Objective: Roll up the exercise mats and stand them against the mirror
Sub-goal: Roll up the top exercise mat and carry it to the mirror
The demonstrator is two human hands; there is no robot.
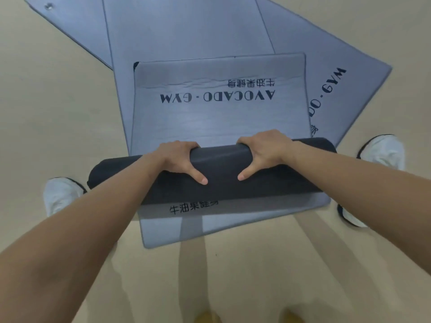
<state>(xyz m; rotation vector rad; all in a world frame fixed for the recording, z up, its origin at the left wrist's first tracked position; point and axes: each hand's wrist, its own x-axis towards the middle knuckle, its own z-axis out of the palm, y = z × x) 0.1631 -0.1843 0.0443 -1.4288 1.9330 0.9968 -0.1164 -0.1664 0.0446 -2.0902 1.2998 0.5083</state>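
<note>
1. My arms reach down to the middle of the frame, where the dark roll point(221, 169) of the mat I am working on lies crosswise on the pile.
2. My left grip point(179, 159) clasps the roll left of its centre, fingers curled over the far side and thumb laid on the near side.
3. My right grip point(263, 155) clasps it the same way just right of centre, and the two thumbs point toward each other.
4. The unrolled stretch of this top mat point(219, 113) runs away from the roll toward the upper centre. It is grey-blue, printed "AVOCADO · GYM" with a line of Chinese characters, upside down from where I stand.
5. Under it a long mat point(186, 26) runs to the top edge of the frame.
6. An angled mat point(345, 54) fans out to the upper right, its lettering partly covered.
7. A further mat point(77, 22) shows in the upper left.
8. A near mat end point(210, 227) sticks out below the roll, printed with Chinese characters; it seems to be a separate mat, though the roll hides the join.
9. All of this lies on a smooth beige floor point(58, 101), with shadows of my arms across the lower frame.
10. My white left shoe point(61, 194) stands on the floor beside the roll's left end, and my right shoe point(382, 152) beside its right end.
</note>
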